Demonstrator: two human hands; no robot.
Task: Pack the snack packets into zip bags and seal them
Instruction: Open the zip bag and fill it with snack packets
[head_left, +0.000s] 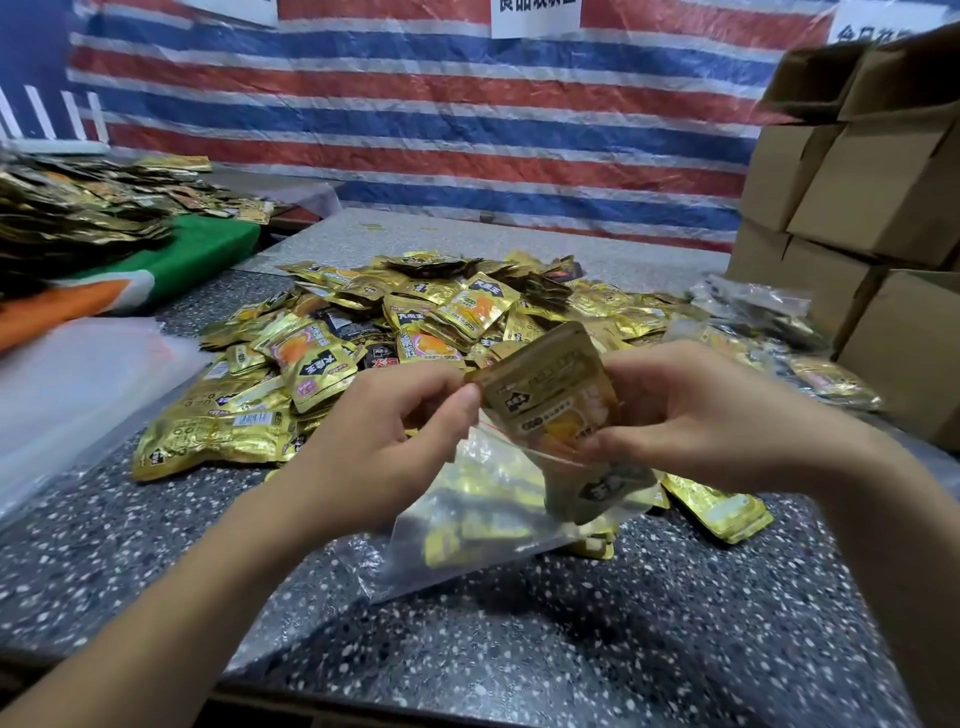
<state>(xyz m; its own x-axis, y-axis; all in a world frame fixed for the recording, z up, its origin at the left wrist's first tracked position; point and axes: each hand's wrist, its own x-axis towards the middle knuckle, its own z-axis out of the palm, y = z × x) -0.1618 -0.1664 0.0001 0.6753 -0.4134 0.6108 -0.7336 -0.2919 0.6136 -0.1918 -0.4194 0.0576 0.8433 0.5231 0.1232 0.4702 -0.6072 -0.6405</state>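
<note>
Snack packet (550, 395), mid-frame, half inside zip bag (483, 509); right hand (691, 415) fingers grip it, left hand (384, 431) pinches bag's rim.

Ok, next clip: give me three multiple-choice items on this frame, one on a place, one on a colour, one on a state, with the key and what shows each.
1. Where are the cardboard boxes stacked?
A. At the right edge of the table
B. On the green cloth at the left
C. In front of the person's arms

2. What colour are most packets in the loose pile?
A. Silver
B. Gold
C. Red

3. What state is the clear zip bag in?
A. Sealed and lying flat
B. Folded and unused
C. Open, with a snack packet going in

Key: 1 A, the boxes rise along the right side. 2 B, the pile is mostly shiny gold foil. 3 C, the left hand pinches the bag's mouth while the right hand holds the packet partway inside.
</note>
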